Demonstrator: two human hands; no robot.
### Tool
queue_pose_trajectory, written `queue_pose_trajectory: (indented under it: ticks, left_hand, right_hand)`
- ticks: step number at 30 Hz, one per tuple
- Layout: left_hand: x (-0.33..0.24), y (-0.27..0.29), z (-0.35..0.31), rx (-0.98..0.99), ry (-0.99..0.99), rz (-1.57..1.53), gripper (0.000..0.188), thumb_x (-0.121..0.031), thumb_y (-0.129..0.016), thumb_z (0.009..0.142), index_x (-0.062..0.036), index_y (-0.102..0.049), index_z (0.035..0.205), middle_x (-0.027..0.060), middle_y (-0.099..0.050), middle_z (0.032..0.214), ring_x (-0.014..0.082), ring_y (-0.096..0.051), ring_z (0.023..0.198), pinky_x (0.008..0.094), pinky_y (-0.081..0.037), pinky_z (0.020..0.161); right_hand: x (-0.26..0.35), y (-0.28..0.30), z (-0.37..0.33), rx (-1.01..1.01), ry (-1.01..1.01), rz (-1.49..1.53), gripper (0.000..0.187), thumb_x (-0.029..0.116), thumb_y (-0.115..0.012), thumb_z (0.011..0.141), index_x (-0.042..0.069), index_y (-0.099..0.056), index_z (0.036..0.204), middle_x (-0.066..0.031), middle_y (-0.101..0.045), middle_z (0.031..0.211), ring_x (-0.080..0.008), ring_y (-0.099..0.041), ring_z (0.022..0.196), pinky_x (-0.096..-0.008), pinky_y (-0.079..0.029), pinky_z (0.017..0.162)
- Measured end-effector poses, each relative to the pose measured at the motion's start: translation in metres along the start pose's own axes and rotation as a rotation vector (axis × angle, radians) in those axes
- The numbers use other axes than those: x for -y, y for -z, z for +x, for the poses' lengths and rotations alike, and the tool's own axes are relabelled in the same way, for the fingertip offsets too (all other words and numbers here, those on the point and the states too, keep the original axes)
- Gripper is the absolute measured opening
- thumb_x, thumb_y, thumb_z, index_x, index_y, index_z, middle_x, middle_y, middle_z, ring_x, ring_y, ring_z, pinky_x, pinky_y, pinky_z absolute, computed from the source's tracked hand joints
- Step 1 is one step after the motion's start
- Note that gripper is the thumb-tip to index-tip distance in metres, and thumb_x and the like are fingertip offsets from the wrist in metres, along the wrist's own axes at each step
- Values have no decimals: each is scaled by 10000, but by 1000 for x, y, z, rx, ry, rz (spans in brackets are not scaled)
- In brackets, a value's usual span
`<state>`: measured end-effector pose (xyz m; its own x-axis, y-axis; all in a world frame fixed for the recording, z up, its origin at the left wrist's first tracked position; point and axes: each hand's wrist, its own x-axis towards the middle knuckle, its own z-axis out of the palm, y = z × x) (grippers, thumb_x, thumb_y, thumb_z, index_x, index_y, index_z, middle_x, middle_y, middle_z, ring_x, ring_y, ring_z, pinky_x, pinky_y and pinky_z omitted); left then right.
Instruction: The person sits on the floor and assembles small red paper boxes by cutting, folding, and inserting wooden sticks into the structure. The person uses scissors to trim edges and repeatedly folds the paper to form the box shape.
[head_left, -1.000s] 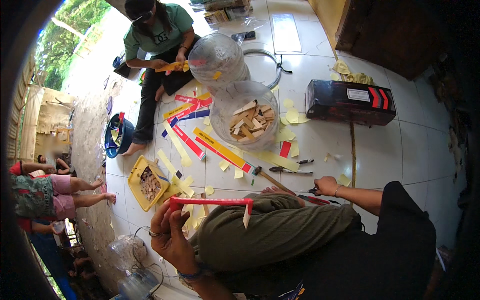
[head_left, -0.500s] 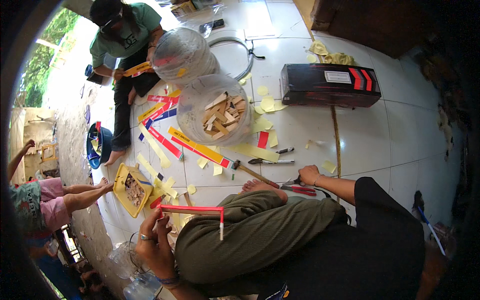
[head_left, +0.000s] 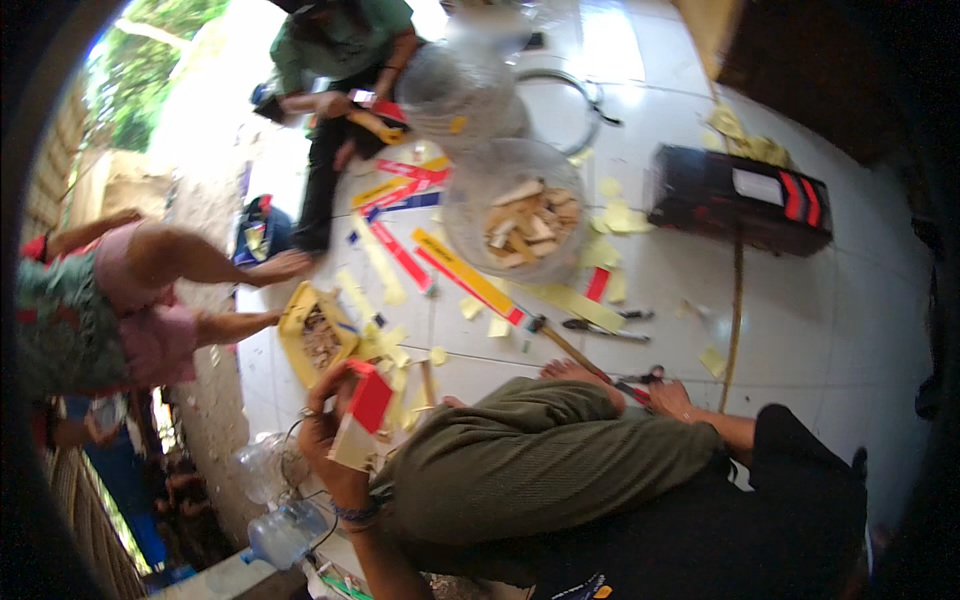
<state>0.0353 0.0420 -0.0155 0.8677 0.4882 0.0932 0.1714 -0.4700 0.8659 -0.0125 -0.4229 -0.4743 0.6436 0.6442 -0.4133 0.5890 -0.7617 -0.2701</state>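
Observation:
My left hand (head_left: 335, 440) grips a red and white folded card piece (head_left: 371, 402) above the floor, left of my knee, its broad face turned up. By my bare foot, my right hand (head_left: 672, 400) is down at the red-handled pliers (head_left: 634, 393); blur hides whether its fingers close on them. A hammer (head_left: 572, 348) with a wooden handle lies just left of these pliers, its head on a long yellow, red and white strip (head_left: 468, 282). Farther off, a clear round tub (head_left: 462, 225) holds short wooden pieces (head_left: 535, 222).
A yellow basket (head_left: 293, 322) of small scraps stands left, amid yellow paper cuttings (head_left: 385, 345). Pens (head_left: 605, 330) lie beyond the hammer. A black box (head_left: 740, 200) sits at the right. Across from me a co-worker (head_left: 345, 50) handles a yellow strip; another person's legs (head_left: 200, 270) are at the left.
My view has swung, shifting the scene rightward. The piece in my left hand has turned from edge-on to show its red and white face. My right hand has come nearer the red handles.

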Motion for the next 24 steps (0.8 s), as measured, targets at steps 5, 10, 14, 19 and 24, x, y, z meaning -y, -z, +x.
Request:
queue_pose_trajectory:
  ticks: [5,10,14,19,24]
  left_hand:
    - [-13,-15,0,-70,97,-273,270,-84,-624,1001,16,-627,1252,130,-707,1096,198,-729,915,263,-593,692]
    - [-24,-19,-2,-183,27,-273,230,-79,-643,987,-7,-668,1204,119,-730,1033,174,-739,792,243,-561,604]
    - [-25,-18,-2,-279,-71,-158,201,-57,-672,962,-18,-699,1157,78,-749,980,132,-726,815,245,-570,708]
    - [-26,-20,-4,-363,-170,-161,179,-42,-676,952,-7,-703,1126,84,-756,942,132,-723,860,264,-573,780]
    - [-30,-23,-7,-280,-141,-242,177,-46,-648,974,34,-668,1131,122,-740,996,152,-714,885,301,-603,797]
  right_hand:
    - [-21,-41,0,-10,72,113,184,261,-610,871,92,-615,798,-106,-646,692,-295,-636,577,-469,-490,544]
    - [-33,6,-23,-41,321,402,247,326,-621,874,88,-607,935,-109,-624,707,-340,-655,689,-459,-510,633]
    - [-22,108,-25,11,106,339,230,254,-669,891,60,-562,951,-123,-622,682,-351,-639,636,-450,-506,603]
    - [26,264,10,-536,200,380,183,81,-772,748,96,-599,807,-88,-603,664,-287,-622,596,-405,-502,595]
    - [118,371,40,-625,599,445,214,108,-799,726,74,-631,855,-71,-650,730,-265,-650,631,-365,-529,614]
